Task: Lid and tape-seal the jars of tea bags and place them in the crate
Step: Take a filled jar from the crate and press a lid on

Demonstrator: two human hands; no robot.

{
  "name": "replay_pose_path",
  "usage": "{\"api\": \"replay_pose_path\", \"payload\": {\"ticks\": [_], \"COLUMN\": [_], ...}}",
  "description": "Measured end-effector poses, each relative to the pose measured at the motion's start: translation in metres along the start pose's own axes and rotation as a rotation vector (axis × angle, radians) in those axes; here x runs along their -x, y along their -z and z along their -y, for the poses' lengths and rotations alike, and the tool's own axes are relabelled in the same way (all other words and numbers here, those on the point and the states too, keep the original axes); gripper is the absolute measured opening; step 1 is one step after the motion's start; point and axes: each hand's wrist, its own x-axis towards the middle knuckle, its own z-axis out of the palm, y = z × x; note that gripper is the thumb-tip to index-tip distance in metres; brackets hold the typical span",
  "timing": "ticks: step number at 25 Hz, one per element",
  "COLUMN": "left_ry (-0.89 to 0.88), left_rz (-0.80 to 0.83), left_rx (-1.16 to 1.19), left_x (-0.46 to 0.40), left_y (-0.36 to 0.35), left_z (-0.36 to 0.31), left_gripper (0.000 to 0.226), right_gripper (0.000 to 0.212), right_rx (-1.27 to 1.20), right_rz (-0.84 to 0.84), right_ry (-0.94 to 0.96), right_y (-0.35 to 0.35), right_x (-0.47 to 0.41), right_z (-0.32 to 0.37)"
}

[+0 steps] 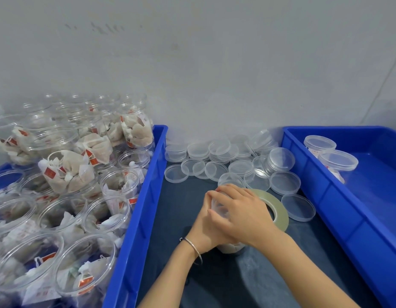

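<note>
A clear jar of tea bags (pixel 230 247) stands on the dark table between two blue crates, mostly hidden by my hands. My left hand (pixel 207 223) grips its side. My right hand (pixel 239 211) lies over its clear lid (pixel 219 206), fingers curled round the rim. A roll of clear tape (pixel 278 211) lies flat just right of the jar, partly behind my right hand. Loose clear lids (pixel 223 156) are heaped at the back of the table. The right crate (pixel 326 196) holds two lidded jars (pixel 330 155).
The left blue crate (pixel 139 207) is packed with several open jars of tea bags (pixel 70 174), some stacked high. A grey wall closes off the back. Single lids (pixel 298 207) lie near the tape roll.
</note>
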Motion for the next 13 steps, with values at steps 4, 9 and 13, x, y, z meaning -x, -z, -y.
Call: {"api": "replay_pose_path", "payload": {"ticks": [4, 9, 13], "left_ry": [-0.011, -0.036, 0.121], "left_rz": [-0.001, -0.139, -0.076], "left_rx": [0.044, -0.143, 0.284], "left_x": [-0.003, -0.005, 0.004], "left_y": [0.012, 0.015, 0.013], "left_z": [-0.001, 0.001, 0.006], "left_gripper": [0.059, 0.056, 0.085], "right_gripper": [0.043, 0.043, 0.038], "right_rx": [-0.025, -0.053, -0.068], "right_rz": [-0.005, 0.013, 0.012], "right_ry": [0.005, 0.041, 0.113], "right_y": [-0.001, -0.004, -0.010], "right_x": [0.000, 0.001, 0.005], "right_z": [0.002, -0.004, -0.012]}}
